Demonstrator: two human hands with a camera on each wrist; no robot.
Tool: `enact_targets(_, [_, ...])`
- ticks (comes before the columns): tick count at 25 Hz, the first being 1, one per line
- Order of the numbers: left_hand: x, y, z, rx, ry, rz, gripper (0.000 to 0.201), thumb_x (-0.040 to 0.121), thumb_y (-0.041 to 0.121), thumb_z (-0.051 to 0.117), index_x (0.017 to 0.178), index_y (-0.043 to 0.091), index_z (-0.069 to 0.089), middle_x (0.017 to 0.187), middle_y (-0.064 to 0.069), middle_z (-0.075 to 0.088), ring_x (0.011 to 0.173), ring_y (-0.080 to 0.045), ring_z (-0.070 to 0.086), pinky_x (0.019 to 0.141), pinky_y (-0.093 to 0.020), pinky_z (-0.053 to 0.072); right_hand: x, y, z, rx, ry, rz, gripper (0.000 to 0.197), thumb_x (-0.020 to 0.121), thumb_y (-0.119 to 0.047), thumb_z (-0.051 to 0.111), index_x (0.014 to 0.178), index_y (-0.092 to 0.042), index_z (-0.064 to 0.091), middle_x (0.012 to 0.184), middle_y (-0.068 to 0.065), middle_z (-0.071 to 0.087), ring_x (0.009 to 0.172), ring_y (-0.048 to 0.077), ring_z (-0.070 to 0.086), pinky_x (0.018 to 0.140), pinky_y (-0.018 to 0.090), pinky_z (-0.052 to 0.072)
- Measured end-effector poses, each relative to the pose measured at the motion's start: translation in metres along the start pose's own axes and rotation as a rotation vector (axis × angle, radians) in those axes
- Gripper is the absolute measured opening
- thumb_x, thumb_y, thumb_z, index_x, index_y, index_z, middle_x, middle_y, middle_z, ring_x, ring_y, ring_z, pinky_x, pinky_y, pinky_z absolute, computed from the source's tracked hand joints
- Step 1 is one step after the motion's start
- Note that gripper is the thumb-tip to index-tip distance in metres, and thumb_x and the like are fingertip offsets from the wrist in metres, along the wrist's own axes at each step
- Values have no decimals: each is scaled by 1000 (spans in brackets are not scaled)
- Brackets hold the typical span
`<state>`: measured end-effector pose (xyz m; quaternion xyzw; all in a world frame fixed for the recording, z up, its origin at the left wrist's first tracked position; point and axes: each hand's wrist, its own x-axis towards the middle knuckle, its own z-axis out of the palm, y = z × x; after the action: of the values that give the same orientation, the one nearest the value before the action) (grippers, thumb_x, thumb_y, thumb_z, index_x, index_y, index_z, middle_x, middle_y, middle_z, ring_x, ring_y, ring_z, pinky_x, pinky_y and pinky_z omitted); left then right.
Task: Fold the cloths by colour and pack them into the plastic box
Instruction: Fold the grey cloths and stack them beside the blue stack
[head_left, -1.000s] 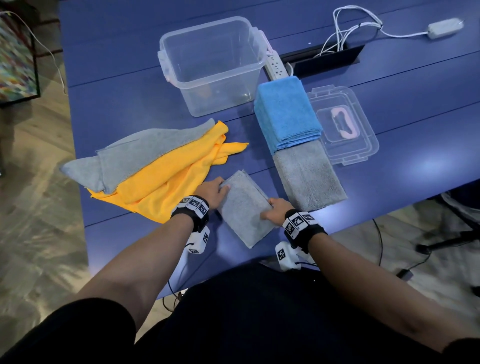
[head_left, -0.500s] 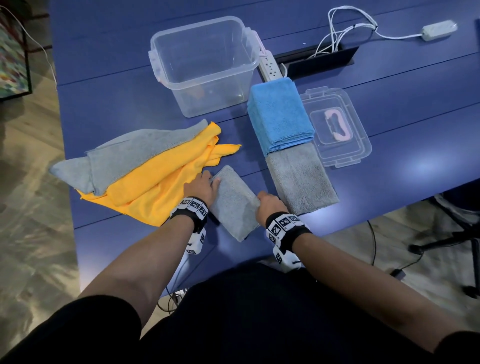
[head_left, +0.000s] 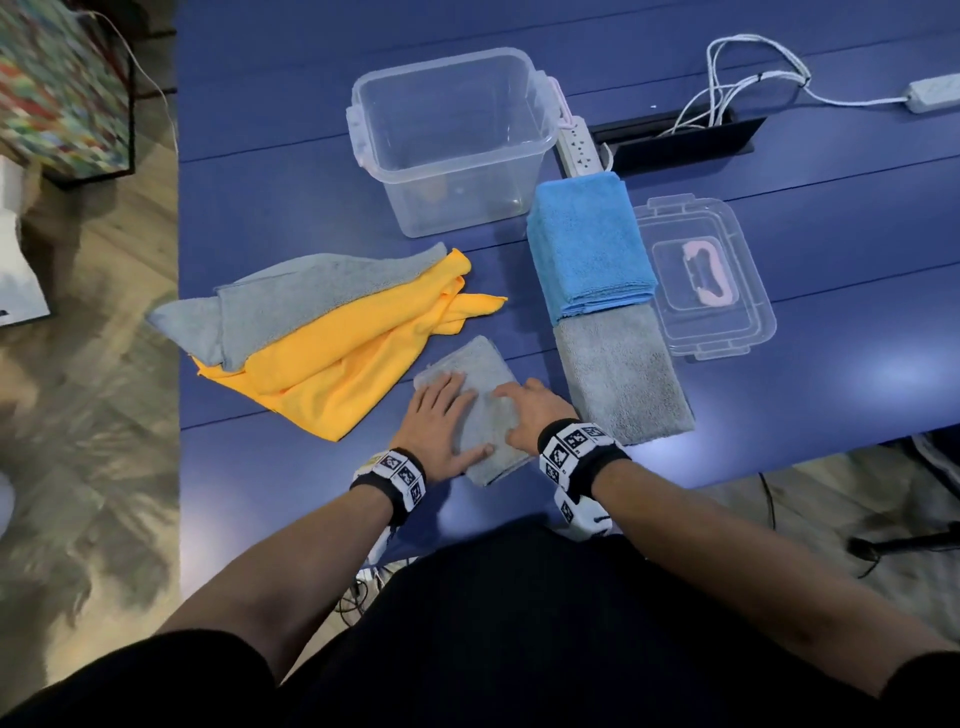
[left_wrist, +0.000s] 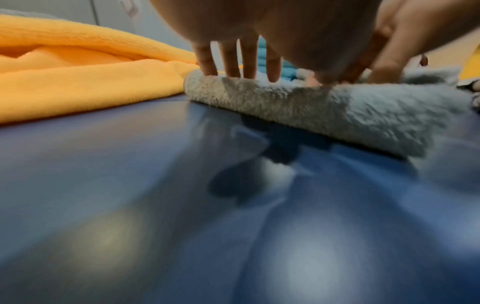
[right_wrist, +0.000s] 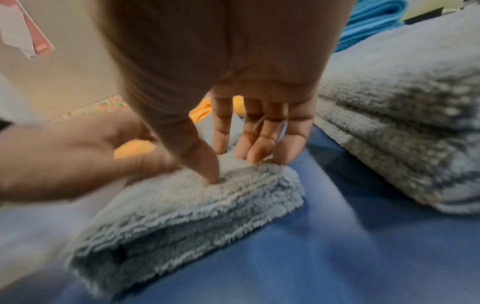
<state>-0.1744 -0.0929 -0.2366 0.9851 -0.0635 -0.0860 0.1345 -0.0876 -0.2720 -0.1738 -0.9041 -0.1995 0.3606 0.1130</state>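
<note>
Hands lie flat on a small folded grey cloth (head_left: 480, 402) near the front edge of the blue table (head_left: 831, 260). That cloth is a narrow rectangle whose long axis runs on a slant, its far end pointing away and to the left toward the yellow cloth (head_left: 332, 364), its near end pointing toward the person's right wrist. The left hand (head_left: 439, 426) presses on the cloth's left side, fingers (left_wrist: 228, 59) straight and slightly spread, tips reaching the far left edge, thumb stretched along the near end. The right hand (head_left: 530, 410) presses on the right side, fingers (right_wrist: 259, 135) straight and close together, thumb tip dug into the pile. Neither hand curls round anything.

Just right of it, apart by a strip of bare table, lies a larger folded grey cloth (head_left: 623, 374), its long axis running away from the person. A stack of folded blue cloths (head_left: 589, 249) sits at its far end, overlapping it. The clear plastic box (head_left: 452, 140) stands upright and open beyond, just left of the blue stack. Its lid (head_left: 711, 280) lies flat to the right of the blue stack. At left, the yellow cloth is spread loose with an unfolded grey cloth (head_left: 291, 301) draped over its far side. A white power strip (head_left: 579, 150) lies behind the box
</note>
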Motion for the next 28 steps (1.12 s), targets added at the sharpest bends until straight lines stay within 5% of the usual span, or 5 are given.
enact_targets(5, [1,0,-12,-95,-133,-120,114,65,93,37,153,21,24,164,-7,2,151,-23,-6,120,-46,-10,10,-11,-9,-320,-111,-22,93,72,-26,77,146,-31,22,130,11,34,120,33,45,89,44,48])
enact_targets(10, [-4,11,-22,-315,232,-725,90,78,77,45,141,13,40,138,-9,46,125,-32,44,104,-43,38,27,-17,-17,-264,95,-118,62,85,-30,61,142,-26,36,136,9,36,126,32,39,98,45,41])
enact_targets(13, [0,19,-35,-634,83,-1004,72,77,77,53,109,12,53,103,-4,59,94,-25,59,79,-38,50,31,-15,-14,-221,-3,-54,65,86,-25,58,144,-18,29,141,11,31,129,34,35,95,44,43])
enact_targets(23, [23,54,-61,-1575,149,-900,37,76,0,65,112,5,59,115,-22,66,95,-37,65,84,-49,56,24,15,-19,473,7,7,61,97,-58,33,141,-17,43,141,12,49,127,29,48,103,34,35])
enact_targets(28, [49,89,-83,-1899,80,-704,40,84,0,59,124,1,58,117,-18,67,103,-34,65,86,-47,56,3,48,-59,659,82,99,87,84,-80,23,130,-14,57,132,15,58,120,33,54,106,39,38])
